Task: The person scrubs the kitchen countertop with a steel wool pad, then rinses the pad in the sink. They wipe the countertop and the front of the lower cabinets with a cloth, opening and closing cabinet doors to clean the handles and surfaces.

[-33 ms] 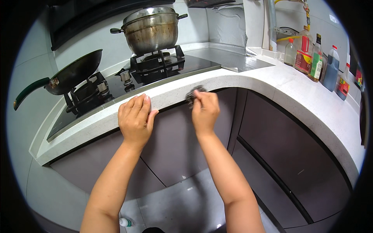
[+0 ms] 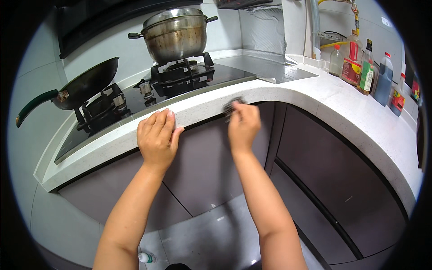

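A dark, wiry steel wool scrubber (image 2: 231,107) is pressed against the front edge of the white speckled countertop (image 2: 198,107), blurred by motion. My right hand (image 2: 244,127) grips it with bent fingers. To the left, my left hand (image 2: 156,141) lies over the counter's edge, its fingers stretched out flat and the thumb apart, holding nothing. Just beyond that hand is the black gas hob (image 2: 135,115), set into the counter.
A wok (image 2: 87,85) leans on the left burner, its green-black handle jutting left. A steel pot (image 2: 175,36) stands on the right burner. Several bottles (image 2: 366,72) line the counter's right side. Grey cabinet doors (image 2: 211,166) lie below, and a small bottle (image 2: 146,257) is on the floor.
My right hand has shifted slightly to the right along the counter edge with the steel wool scrubber. My left hand has stayed in place.
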The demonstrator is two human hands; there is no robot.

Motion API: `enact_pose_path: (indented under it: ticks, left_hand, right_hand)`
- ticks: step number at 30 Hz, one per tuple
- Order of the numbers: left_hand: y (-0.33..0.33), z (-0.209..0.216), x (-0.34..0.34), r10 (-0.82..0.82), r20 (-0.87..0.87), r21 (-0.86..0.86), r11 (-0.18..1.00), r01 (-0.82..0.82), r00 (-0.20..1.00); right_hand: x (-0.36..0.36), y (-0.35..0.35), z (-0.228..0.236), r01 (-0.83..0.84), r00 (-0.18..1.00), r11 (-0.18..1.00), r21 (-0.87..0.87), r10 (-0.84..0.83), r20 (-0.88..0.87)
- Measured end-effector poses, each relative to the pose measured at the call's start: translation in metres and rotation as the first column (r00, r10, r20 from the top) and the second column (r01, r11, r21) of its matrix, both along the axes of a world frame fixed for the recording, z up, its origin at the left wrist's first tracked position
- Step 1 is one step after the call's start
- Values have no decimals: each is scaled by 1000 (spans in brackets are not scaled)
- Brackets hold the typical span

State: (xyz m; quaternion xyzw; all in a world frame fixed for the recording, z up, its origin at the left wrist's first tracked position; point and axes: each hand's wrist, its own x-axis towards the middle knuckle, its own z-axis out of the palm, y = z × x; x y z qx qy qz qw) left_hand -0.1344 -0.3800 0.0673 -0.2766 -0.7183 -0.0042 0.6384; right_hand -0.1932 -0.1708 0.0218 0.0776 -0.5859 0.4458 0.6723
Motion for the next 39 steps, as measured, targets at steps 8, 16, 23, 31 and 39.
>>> enact_pose_path:
  ticks: [8,16,23,31,39]
  left_hand:
    - [6,0,-1,-19,7,21,1000,18,1000]
    - [3,0,1,-6,20,24,1000,6,1000]
    - [4,0,0,-28,22,32,999,27,999]
    - [2,0,1,-21,19,36,999,20,1000]
    - [0,1,1,-23,32,37,999,22,999]
  right_hand:
    - [0,7,0,11,996,997,-81,-4,87]
    - [10,-8,1,-74,996,997,-9,74,59]
    - [-14,31,7,195,976,971,-137,-179,123]
    - [-15,25,6,206,969,965,-164,-178,171]
    - [13,-37,2,-65,997,980,189,73,-39]
